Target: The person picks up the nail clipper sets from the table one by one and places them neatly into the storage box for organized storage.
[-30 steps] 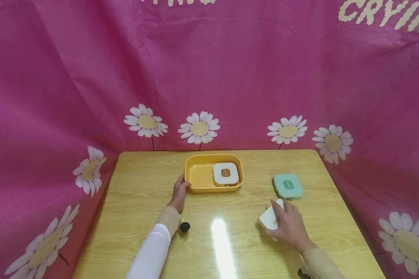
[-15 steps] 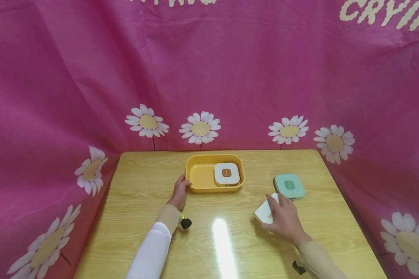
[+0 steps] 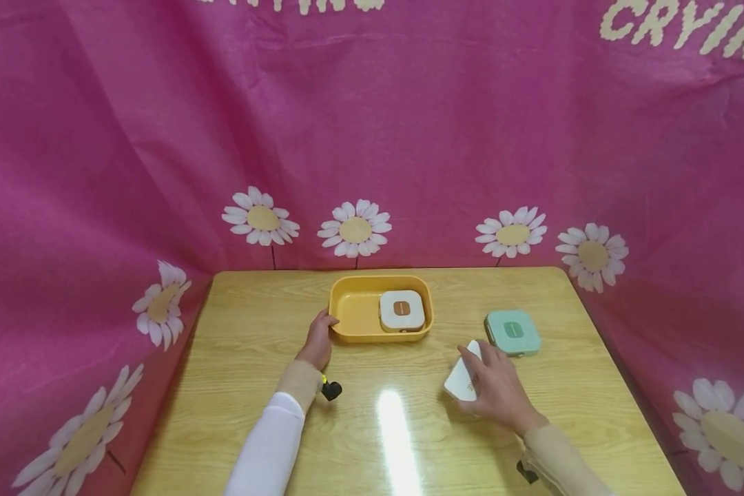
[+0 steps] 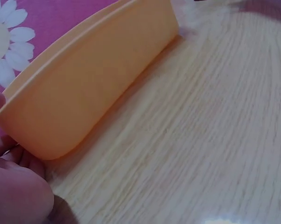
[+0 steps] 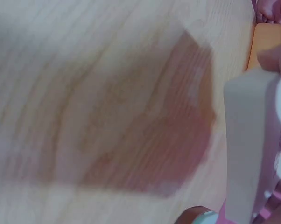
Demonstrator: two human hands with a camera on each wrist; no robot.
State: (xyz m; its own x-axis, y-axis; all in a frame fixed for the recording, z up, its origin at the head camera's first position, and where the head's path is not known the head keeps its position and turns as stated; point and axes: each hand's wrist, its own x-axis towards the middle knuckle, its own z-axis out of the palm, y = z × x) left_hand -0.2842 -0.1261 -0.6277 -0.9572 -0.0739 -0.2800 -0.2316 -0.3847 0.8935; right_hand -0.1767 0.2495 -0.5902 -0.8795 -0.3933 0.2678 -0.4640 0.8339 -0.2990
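Observation:
My left hand (image 3: 317, 341) grips the left front corner of a yellow tray (image 3: 355, 313), with a thumb over the rim and fingers outside the wall in the left wrist view. Inside the tray's right half lies a square white case (image 3: 414, 303) with a brown square label. To the right, my right hand (image 3: 501, 391) holds a second white case (image 3: 461, 381) tilted between thumb and fingers. The right wrist view shows this case (image 5: 245, 140) raised off the table, a shadow beneath it. Just behind that hand lies a mint green case (image 3: 513, 333).
The wooden table (image 3: 254, 303) carries a bright light reflection (image 3: 397, 434) near its front middle. A pink curtain (image 3: 409, 138) with printed daisies stands behind and on both sides. A small black object (image 3: 331, 390) hangs at the left wrist.
My right hand has carried the white case leftward and slightly away from me, past the front of the green case. The left hand stays on the tray's corner.

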